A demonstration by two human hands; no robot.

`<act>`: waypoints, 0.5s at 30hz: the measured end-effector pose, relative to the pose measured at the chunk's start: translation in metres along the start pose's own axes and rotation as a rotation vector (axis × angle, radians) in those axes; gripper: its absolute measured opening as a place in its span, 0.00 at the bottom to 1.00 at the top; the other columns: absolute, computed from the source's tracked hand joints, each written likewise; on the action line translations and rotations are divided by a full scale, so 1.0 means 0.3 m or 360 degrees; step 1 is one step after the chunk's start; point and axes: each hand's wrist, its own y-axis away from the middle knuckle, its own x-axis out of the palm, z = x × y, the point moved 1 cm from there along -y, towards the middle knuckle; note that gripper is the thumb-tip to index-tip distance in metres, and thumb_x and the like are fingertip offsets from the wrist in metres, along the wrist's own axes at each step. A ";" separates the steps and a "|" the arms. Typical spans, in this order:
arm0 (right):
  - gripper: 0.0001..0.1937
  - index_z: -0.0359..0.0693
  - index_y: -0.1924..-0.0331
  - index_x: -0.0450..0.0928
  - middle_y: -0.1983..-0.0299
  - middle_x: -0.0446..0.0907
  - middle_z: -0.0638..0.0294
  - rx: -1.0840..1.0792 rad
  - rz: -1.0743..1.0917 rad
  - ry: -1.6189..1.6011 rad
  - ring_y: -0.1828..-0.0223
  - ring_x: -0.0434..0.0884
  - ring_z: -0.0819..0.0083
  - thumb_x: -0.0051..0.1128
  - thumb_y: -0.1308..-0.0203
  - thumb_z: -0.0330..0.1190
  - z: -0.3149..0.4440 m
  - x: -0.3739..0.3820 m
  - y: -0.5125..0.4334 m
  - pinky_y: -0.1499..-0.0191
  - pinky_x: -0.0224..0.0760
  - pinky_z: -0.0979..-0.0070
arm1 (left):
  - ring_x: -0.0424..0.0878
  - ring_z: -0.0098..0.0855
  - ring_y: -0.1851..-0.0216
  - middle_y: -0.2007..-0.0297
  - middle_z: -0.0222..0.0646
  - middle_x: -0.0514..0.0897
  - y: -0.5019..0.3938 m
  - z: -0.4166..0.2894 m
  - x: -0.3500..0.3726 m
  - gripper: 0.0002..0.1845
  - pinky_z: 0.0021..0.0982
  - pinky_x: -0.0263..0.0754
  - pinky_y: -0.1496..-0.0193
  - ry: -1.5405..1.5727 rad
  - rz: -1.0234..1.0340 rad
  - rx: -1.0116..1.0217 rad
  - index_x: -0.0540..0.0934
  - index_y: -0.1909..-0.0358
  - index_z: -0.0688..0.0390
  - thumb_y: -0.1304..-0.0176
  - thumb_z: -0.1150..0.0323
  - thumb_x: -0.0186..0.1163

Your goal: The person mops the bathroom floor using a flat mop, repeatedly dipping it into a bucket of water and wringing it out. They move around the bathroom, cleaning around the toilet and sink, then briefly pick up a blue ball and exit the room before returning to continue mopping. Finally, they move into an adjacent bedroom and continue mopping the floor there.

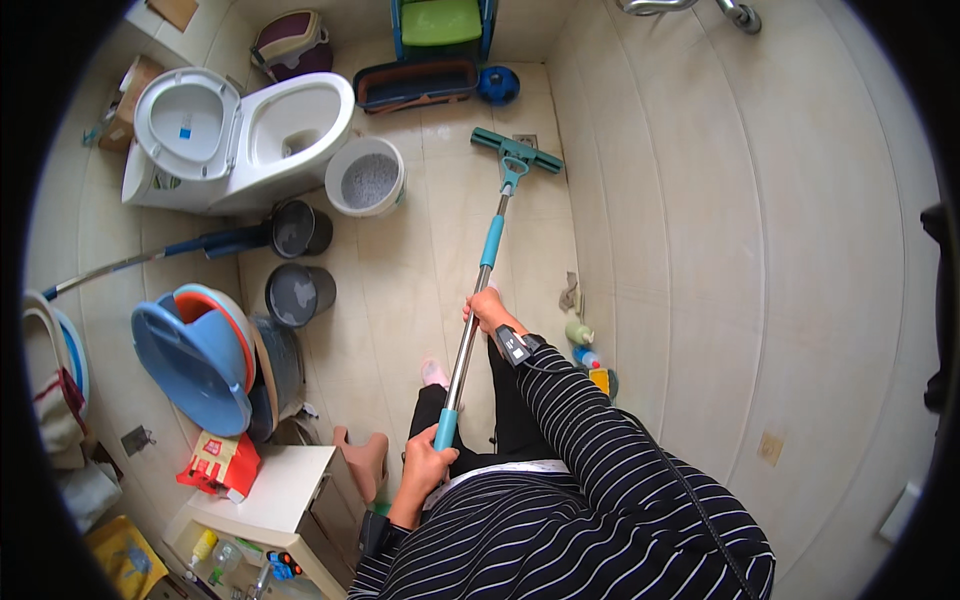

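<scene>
My right hand [486, 309] grips the steel pole of a sponge mop [466, 341] about midway along it. Lower down, my left hand [429, 459] is closed around the teal grip at the pole's near end. The mop slants away from me, and its teal head [517, 152] lies on the tiled floor close to the right wall. Right beside the head is a square metal floor drain [526, 140], partly covered by it. A white bucket [391, 204] of greyish water stands left of the head, against the toilet [259, 184].
Two dark buckets [324, 296] stand left. Blue and red basins [187, 367] lean at the left wall near a white cabinet [285, 469] and pink stool [364, 457]. A blue ball [499, 85] and tub [420, 94] sit at the back. Bottles [579, 332] line the right wall.
</scene>
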 end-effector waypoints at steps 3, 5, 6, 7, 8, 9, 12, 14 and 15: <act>0.06 0.26 0.64 0.68 0.73 0.72 0.51 -0.0016 -0.0028 0.0003 0.80 0.76 0.63 0.45 0.46 0.18 0.142 -0.025 -0.052 0.83 0.72 0.66 | 0.71 0.23 0.87 0.83 0.30 0.75 -0.069 -0.138 0.058 0.18 0.27 0.65 0.85 0.0155 0.0051 -0.0030 0.79 0.59 0.67 0.56 0.77 0.61; 0.06 0.25 0.64 0.68 0.73 0.72 0.50 -0.0064 -0.0049 0.0076 0.79 0.77 0.62 0.46 0.46 0.19 0.253 -0.055 -0.075 0.83 0.73 0.66 | 0.71 0.23 0.87 0.83 0.30 0.75 -0.102 -0.223 0.096 0.18 0.27 0.65 0.85 0.0219 0.0088 -0.0129 0.79 0.58 0.67 0.56 0.77 0.61; 0.07 0.24 0.63 0.68 0.73 0.74 0.47 -0.0060 -0.0013 0.0090 0.77 0.79 0.58 0.47 0.47 0.19 0.302 -0.063 -0.078 0.81 0.76 0.64 | 0.71 0.23 0.87 0.83 0.30 0.75 -0.116 -0.259 0.110 0.19 0.27 0.65 0.85 0.0254 0.0105 -0.0176 0.79 0.58 0.67 0.56 0.77 0.61; 0.08 0.24 0.63 0.68 0.73 0.74 0.47 0.0009 0.0026 0.0086 0.77 0.80 0.57 0.48 0.47 0.19 0.332 -0.067 -0.071 0.80 0.77 0.63 | 0.71 0.23 0.87 0.83 0.30 0.75 -0.113 -0.285 0.114 0.19 0.27 0.65 0.85 0.0180 0.0086 -0.0154 0.79 0.58 0.67 0.56 0.77 0.60; 0.08 0.24 0.63 0.68 0.73 0.74 0.46 0.0079 0.0053 0.0086 0.76 0.80 0.56 0.48 0.47 0.19 0.359 -0.070 -0.063 0.79 0.78 0.62 | 0.71 0.23 0.87 0.83 0.30 0.75 -0.104 -0.306 0.111 0.19 0.27 0.65 0.85 0.0108 0.0065 -0.0127 0.79 0.57 0.67 0.56 0.77 0.60; 0.09 0.23 0.62 0.68 0.73 0.74 0.46 0.0146 0.0079 0.0087 0.75 0.81 0.55 0.48 0.48 0.19 0.383 -0.075 -0.056 0.78 0.80 0.61 | 0.71 0.23 0.87 0.83 0.30 0.75 -0.106 -0.321 0.116 0.19 0.27 0.65 0.85 0.0038 0.0045 -0.0096 0.79 0.57 0.67 0.56 0.77 0.60; 0.10 0.24 0.60 0.67 0.73 0.75 0.47 0.0276 0.0241 0.0040 0.73 0.82 0.52 0.50 0.47 0.19 0.401 -0.070 -0.012 0.74 0.82 0.56 | 0.71 0.22 0.85 0.82 0.30 0.76 -0.054 -0.334 0.084 0.19 0.26 0.67 0.82 0.0072 -0.0027 -0.0188 0.80 0.58 0.67 0.57 0.76 0.61; 0.08 0.27 0.62 0.69 0.72 0.76 0.48 0.0349 0.0337 0.0097 0.73 0.82 0.54 0.51 0.45 0.20 0.390 -0.067 0.023 0.71 0.82 0.54 | 0.72 0.21 0.81 0.80 0.29 0.76 -0.016 -0.335 0.058 0.21 0.26 0.68 0.77 -0.0024 -0.0064 -0.0172 0.80 0.57 0.67 0.58 0.75 0.62; 0.06 0.28 0.63 0.70 0.72 0.77 0.50 0.0387 0.0399 0.0090 0.71 0.83 0.54 0.51 0.43 0.21 0.389 -0.062 0.036 0.70 0.81 0.53 | 0.72 0.20 0.79 0.79 0.29 0.76 0.005 -0.343 0.048 0.21 0.25 0.69 0.75 -0.0141 -0.0100 -0.0134 0.80 0.56 0.67 0.58 0.75 0.62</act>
